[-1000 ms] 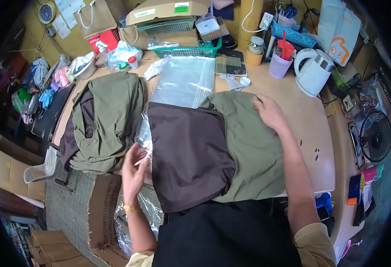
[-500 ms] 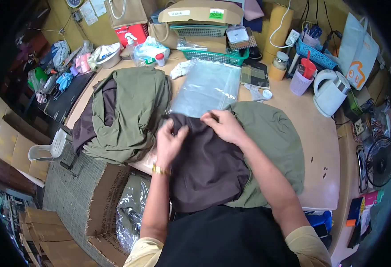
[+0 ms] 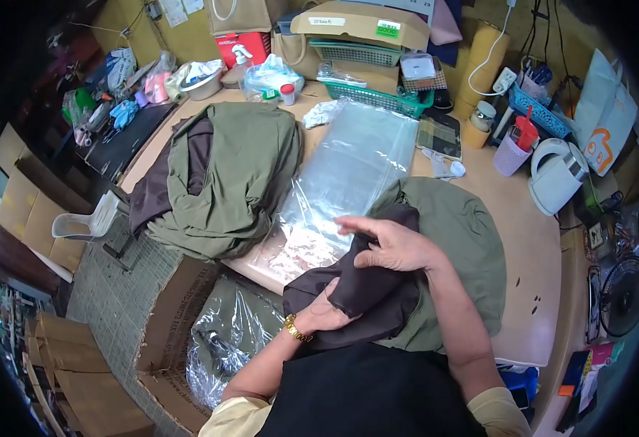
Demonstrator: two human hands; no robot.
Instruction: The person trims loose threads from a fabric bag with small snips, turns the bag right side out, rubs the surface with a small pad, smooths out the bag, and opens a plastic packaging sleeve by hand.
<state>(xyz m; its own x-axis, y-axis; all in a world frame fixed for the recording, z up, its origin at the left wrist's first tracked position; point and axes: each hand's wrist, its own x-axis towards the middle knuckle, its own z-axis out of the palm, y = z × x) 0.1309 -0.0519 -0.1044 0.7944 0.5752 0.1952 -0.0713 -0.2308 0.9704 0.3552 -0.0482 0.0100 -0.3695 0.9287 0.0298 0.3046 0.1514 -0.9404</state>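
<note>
Brown cloth (image 3: 385, 295) sits bunched at the near edge of the table (image 3: 527, 313), right in front of me, part folded over itself. Green cloth (image 3: 465, 251) lies just beside it on the R, touching; can't tell from my cam view if the two are joined.

L hand (image 3: 323, 309), gold band (image 3: 298, 328) at the wrist, is tucked in at the brown cloth's L side, palm partly up, a fold lying over the fingers; can't tell how tightly they're closed. R hand (image 3: 399, 247) is over the top of the same cloth, thumb and fingers spread apart. Hands are apart from each other, w/ cloth btwn them.

Clear plastic sheets (image 3: 363, 146) lie flat beyond the hands, shiny at the near end. On the L I've got a clothes pile (image 3: 239, 178), green w/ some brown. Below the table edge, an open cardboard box (image 3: 163, 335) holds a plastic-wrapped bundle (image 3: 232, 335).

Back of table: green basket (image 3: 378, 100) w/ boxes etc. Far R: white kettle (image 3: 558, 178), upright, near a lilac cup (image 3: 511, 156) w/ a red item in it.
</note>
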